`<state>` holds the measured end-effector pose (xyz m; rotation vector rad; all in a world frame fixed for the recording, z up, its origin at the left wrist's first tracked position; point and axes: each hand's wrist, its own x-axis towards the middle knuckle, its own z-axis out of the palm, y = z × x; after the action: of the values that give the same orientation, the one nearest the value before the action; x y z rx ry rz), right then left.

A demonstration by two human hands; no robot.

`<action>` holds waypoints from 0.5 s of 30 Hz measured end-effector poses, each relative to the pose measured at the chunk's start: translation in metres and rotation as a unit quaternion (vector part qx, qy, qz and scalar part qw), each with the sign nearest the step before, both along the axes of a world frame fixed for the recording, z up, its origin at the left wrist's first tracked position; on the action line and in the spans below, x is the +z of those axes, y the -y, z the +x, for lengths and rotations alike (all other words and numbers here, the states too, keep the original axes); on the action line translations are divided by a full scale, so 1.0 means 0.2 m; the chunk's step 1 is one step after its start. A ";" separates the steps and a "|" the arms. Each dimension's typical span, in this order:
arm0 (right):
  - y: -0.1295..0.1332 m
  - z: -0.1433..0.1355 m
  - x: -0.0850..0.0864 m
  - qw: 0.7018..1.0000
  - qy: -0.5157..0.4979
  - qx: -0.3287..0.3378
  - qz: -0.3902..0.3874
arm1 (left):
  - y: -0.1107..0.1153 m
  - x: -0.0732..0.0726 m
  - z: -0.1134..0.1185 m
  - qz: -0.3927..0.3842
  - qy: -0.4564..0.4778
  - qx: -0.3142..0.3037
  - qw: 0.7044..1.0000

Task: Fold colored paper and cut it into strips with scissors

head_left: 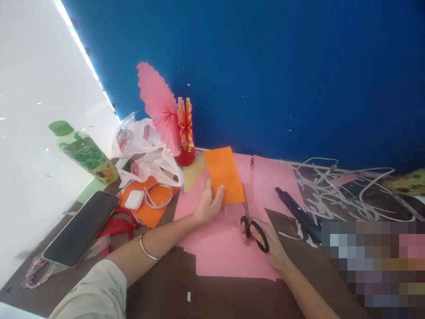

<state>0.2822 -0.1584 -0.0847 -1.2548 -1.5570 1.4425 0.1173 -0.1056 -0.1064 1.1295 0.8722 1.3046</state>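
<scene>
My left hand [210, 201] grips a rectangular piece of orange paper [224, 173] by its lower left part, thumb on top. In my right hand [265, 243] is a pair of scissors [246, 219], fingers through the black handles. The blades point away from me and lie along the right edge of the orange paper; whether they are closed on it I cannot tell. Beneath both hands, pink paper sheets [229, 257] are spread over the dark table [159, 288].
To the left are a phone [81, 228], a white earbud case [134, 200], a cable coil [158, 196], a green-capped bottle [84, 153] and plastic bags [149, 164]. Folded pink paper [159, 106] stands in a red holder [186, 157]. Right lie a dark stick-like tool [297, 212] and tangled white strips [332, 190].
</scene>
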 end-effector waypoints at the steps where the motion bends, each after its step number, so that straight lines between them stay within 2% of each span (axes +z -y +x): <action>1: 0.00 0.00 0.00 1.000 -0.001 0.001 -0.001 | 0.00 0.00 0.00 0.001 0.001 0.001 1.000; 15: 0.00 0.01 0.00 1.000 -0.005 0.016 0.012 | 0.00 0.01 0.00 0.010 0.004 -0.004 1.000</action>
<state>0.2837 -0.1587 -0.0848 -1.2118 -1.5893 1.4442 0.1172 -0.1065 -0.1049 1.1423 0.8489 1.3126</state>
